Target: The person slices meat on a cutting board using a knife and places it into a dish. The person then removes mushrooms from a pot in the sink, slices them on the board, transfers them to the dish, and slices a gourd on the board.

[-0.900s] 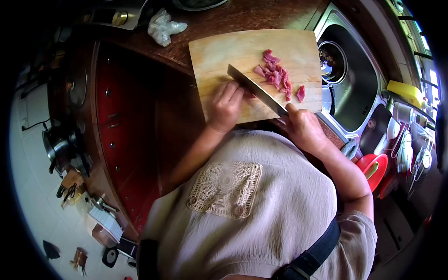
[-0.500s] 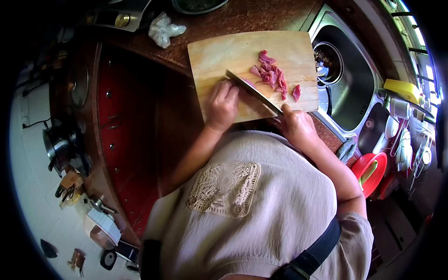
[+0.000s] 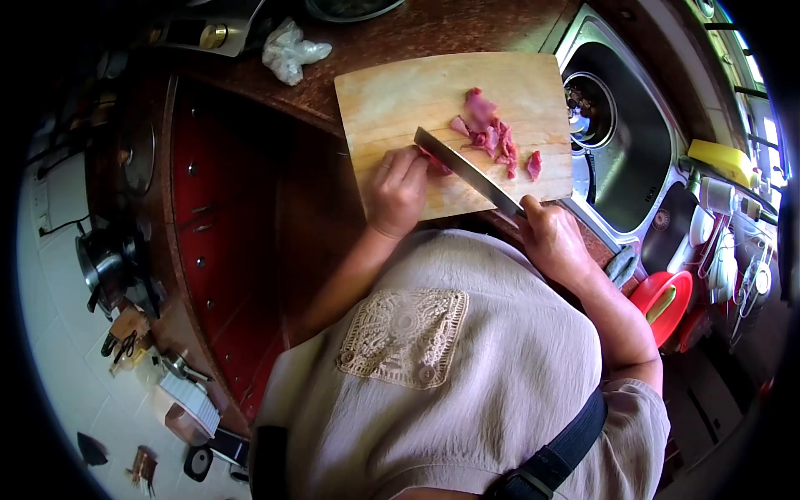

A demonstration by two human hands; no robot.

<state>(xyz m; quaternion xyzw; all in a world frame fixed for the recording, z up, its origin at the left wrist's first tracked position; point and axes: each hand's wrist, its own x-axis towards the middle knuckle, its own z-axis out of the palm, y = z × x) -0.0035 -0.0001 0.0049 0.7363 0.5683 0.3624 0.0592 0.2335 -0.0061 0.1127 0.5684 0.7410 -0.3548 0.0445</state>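
My right hand (image 3: 557, 237) is wrapped round the handle of a broad-bladed kitchen knife (image 3: 471, 172). The blade lies slantwise over a wooden cutting board (image 3: 375, 100), its tip close to my left fingers. My left hand (image 3: 398, 190) is closed, fingers bent, on a piece of raw red meat (image 3: 437, 164) that shows only partly beside the blade. Beyond the knife, several cut slices of meat (image 3: 487, 132) lie in a loose heap. One small slice (image 3: 534, 165) sits apart, near the board's right edge.
A steel sink (image 3: 637, 158) with a metal pot (image 3: 590, 108) in it adjoins the board on the right. A knotted plastic bag (image 3: 292, 52) lies on the brown counter (image 3: 442, 33) at upper left. A red basin (image 3: 667, 308) and a yellow sponge-like block (image 3: 719, 162) are farther right.
The knife and my right hand have shifted right, away from my left fingers. A slice at the heap's top now looks larger and spread out. My left hand has hardly moved.
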